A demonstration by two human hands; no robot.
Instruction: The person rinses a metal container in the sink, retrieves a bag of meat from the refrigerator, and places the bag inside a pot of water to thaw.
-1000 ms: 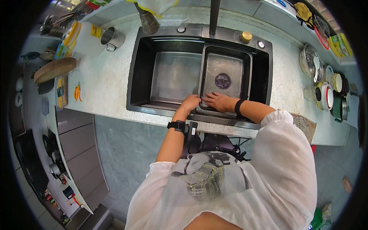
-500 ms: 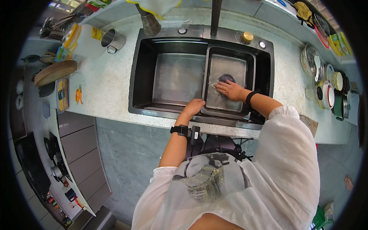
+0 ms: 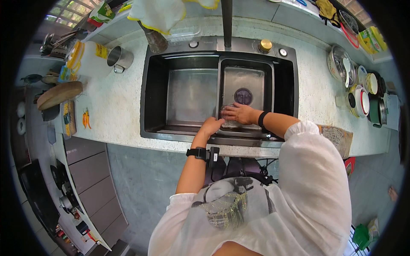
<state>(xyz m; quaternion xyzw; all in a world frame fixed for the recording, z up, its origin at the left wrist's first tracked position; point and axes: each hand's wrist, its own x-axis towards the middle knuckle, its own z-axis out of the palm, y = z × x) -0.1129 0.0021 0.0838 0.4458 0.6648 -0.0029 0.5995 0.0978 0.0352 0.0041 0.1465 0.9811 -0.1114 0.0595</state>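
A dark sink (image 3: 171,137) is set into the pale speckled counter, and a smaller inset basin (image 3: 269,81) sits over its right part. My left hand (image 3: 211,126) is closed at the front left corner of the basin, gripping its rim. Inside the basin, my right hand (image 3: 240,114) lies palm down with fingers stretched near the same corner, against the wet bottom. Beyond that hand a round dark drain (image 3: 243,96) shows uncovered. Something clear and shiny, perhaps water, lies around the right fingertips; I cannot make out more.
A dark faucet post (image 3: 226,25) rises behind the sink beside a gold knob (image 3: 265,45). Left stand a metal mug (image 3: 120,59), a white jug (image 3: 92,59), a round wooden board (image 3: 60,94) and orange peppers (image 3: 86,119). Stacked bowls (image 3: 362,101) stand right.
My right hand has slid from the drain toward me and left, to the basin's front left corner, uncovering the drain. My left hand stays on the rim. The view has shifted slightly.
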